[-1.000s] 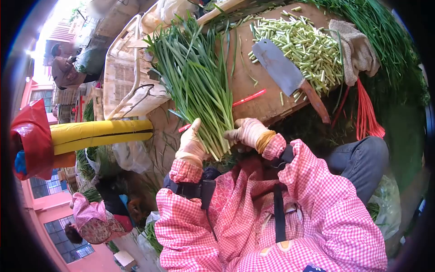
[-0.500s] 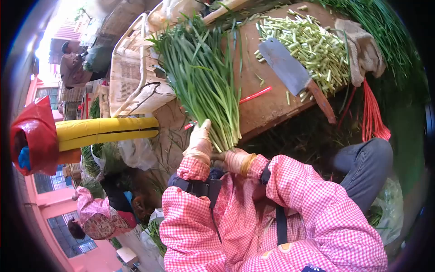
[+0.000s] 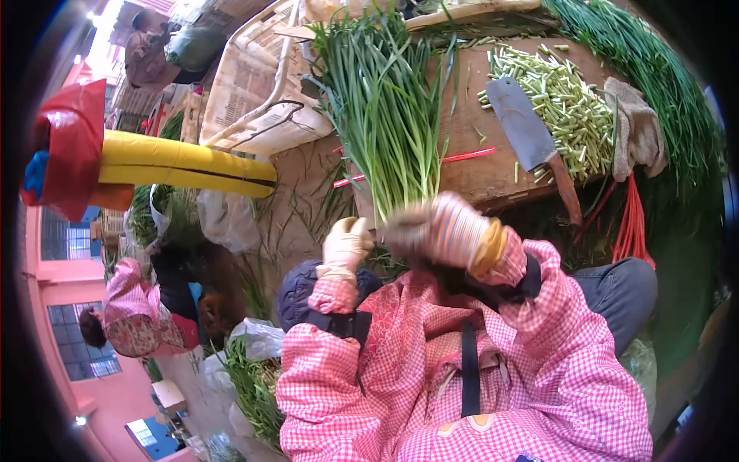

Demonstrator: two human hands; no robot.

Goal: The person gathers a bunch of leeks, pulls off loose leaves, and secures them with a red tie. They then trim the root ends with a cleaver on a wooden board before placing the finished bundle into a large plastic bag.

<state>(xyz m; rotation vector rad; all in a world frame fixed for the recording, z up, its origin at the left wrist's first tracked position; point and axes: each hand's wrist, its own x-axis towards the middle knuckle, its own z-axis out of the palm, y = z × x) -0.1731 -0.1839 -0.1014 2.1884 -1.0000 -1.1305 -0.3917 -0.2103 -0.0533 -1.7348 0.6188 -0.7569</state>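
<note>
— Near the middle of the frame, what do you have?

— Both of my gloved hands sit at the cut end of the bundle of green chives. My left hand is just left of the stalk ends, fingers curled with the thumb up, resting against the bundle's lower edge. My right hand is in front of the stalk ends and blurred, so I cannot tell whether it is gripping stalks or only passing across them.

— Where does the bundle lie?

— It runs from the centre up toward the top of the frame, leaf tips fanned out at the top, its lower half on the wooden board.

— What else is on that board?

— A cleaver lies at upper right, blade flat, handle pointing down over the board's edge. Just right of and above its blade is a heap of chopped stem pieces, and a cloth glove lies further right. A red strip lies across the board beside the bundle.

— Anything at the edges?

— A woven basket at upper left, a yellow roll at left, and another person in a pink checked sleeve at lower left.
</note>
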